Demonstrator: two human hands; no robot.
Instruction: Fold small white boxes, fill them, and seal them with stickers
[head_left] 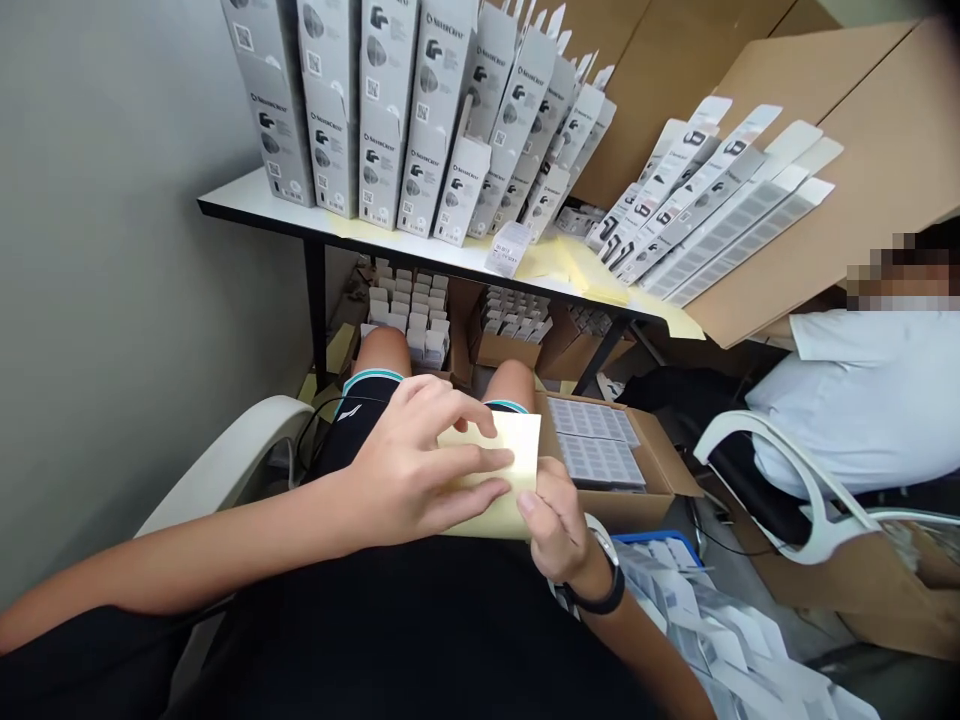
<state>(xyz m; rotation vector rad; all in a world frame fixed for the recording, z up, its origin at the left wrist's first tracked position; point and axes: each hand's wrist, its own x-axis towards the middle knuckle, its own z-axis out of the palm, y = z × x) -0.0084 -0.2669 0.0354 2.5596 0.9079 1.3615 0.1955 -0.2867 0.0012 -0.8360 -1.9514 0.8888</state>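
A pale yellow paper sheet [499,515] is held up in front of my lap. My right hand [556,520] pinches its right edge between thumb and fingers. Over the face of the sheet lies my left hand [431,460], its fingers apart and partly stretched out, the tips at or close to the paper. Whether those fingertips carry anything small cannot be seen. Print on the sheet, if any, does not show from here.
Tall printed cartons [386,120] line the white table [247,190], with more folded cartons [675,200] leaning at right. An open cardboard box [622,508] of label-covered packs stands beside my knee. White boxes [697,620] fill a blue-rimmed bin. Another person [862,390] sits at right.
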